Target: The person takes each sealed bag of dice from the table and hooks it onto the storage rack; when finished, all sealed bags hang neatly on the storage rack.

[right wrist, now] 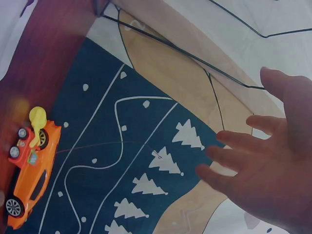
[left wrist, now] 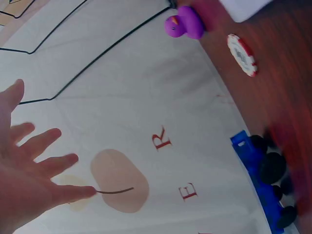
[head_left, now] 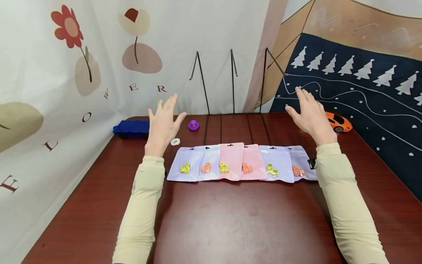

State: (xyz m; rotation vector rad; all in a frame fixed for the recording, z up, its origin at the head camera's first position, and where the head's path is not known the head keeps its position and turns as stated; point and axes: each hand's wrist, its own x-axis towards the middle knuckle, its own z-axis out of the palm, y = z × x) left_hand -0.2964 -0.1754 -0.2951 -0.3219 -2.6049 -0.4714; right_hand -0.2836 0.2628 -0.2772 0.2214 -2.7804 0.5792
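Both hands are raised above the table with nothing in them. My left hand (head_left: pixel 162 126) is held up with spread fingers, left of a row of zip pouches; the left wrist view shows its bare palm. My right hand (head_left: pixel 311 117) is lifted on the other side, fingers extended and thumb apart. Between the forearms the overlapping pouches lie flat: lavender ones (head_left: pixel 191 152) at the left, pink ones (head_left: pixel 231 154) in the middle, more lavender ones (head_left: pixel 275 156) at the right. Yellow dice (head_left: pixel 185 168) or orange dice (head_left: pixel 298 170) show on each.
Behind the pouches stands a black wire rack (head_left: pixel 232 88). A purple rubber duck (left wrist: pixel 190 23), a poker chip (left wrist: pixel 242 54) and a blue toy vehicle (head_left: pixel 133 127) are near my left hand. Beyond my right hand sit an orange toy car (head_left: pixel 339 123) and a small red-and-yellow toy (right wrist: pixel 29 139).
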